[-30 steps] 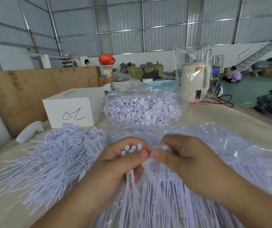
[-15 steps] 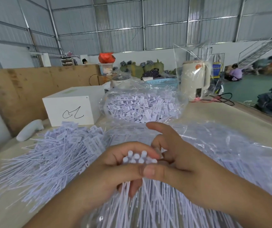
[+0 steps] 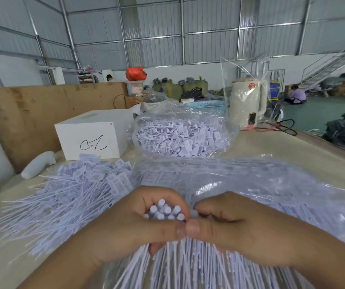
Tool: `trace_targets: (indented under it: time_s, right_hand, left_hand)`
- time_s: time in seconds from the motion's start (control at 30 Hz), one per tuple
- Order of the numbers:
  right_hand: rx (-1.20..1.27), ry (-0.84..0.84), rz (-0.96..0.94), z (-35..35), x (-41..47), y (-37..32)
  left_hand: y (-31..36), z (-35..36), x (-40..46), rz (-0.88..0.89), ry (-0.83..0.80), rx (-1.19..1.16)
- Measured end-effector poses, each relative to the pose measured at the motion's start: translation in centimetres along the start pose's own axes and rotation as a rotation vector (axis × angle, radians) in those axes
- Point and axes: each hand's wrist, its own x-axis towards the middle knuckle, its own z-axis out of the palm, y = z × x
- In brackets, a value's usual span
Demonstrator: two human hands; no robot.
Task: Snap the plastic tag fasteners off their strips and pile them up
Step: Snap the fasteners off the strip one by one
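Observation:
My left hand [image 3: 134,224] grips a bundle of white tag fasteners [image 3: 165,210]; their round ends stick up from my fist and their long tails [image 3: 180,265] fan down toward me. My right hand [image 3: 236,228] touches the left one, thumb against thumb, and pinches one fastener at the right edge of the bundle. A loose pile of separated fasteners [image 3: 69,195] lies on the table to the left. Clear bags of fastener strips [image 3: 261,184] lie under and beyond my hands.
An open clear bag full of fasteners [image 3: 180,136] sits further back, next to a white box [image 3: 92,138]. A cream kettle in plastic [image 3: 246,105] stands back right, with cables beside it. A white object [image 3: 38,167] and a plywood board [image 3: 42,113] are at the left.
My right hand, which had its fingers lifted over the bundle half a second ago, has curled back down and pinches at the bundle's right edge. The left hand keeps its grip.

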Motion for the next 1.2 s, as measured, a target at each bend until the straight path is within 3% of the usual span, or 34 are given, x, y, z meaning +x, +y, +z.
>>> trace_targets:
  time_s: [0.2,0.47,0.57,0.63,0.7,0.73,0.93,1.03,1.2]
  right_hand:
    - [-0.068,0.352,0.0,0.0,0.3,-0.7]
    - [-0.273,0.675,-0.031,1.8,0.3,-2.0]
    - [-0.132,0.655,-0.096,1.6,0.5,-1.4]
    - [0.112,0.441,-0.124,0.8,0.3,-0.8]
    - [0.15,0.212,-0.103,0.1,0.0,-0.4]
    - [0.118,0.178,-0.081,-0.1,-0.1,-0.3]
    - [-0.02,0.534,-0.065,0.5,0.8,-0.8]
    - [-0.007,0.623,-0.068,1.5,0.9,-1.6]
    - [0.22,0.823,-0.012,-0.2,0.5,-1.1]
  left_hand:
    - [-0.1,1.1,0.7,0.083,0.326,0.023]
    - [1.0,2.5,1.1,0.123,0.534,-0.055]
    - [1.0,2.4,1.0,0.127,0.536,-0.053]
    - [0.8,1.7,0.8,0.126,0.535,-0.051]
    - [0.6,1.1,0.6,0.135,0.521,-0.037]
    - [0.5,1.0,0.5,0.138,0.521,-0.024]
    - [0.1,2.5,1.6,0.164,0.723,-0.038]
    - [0.4,3.1,1.7,0.159,0.78,-0.055]
    - [1.0,1.0,1.1,0.12,0.926,-0.213]
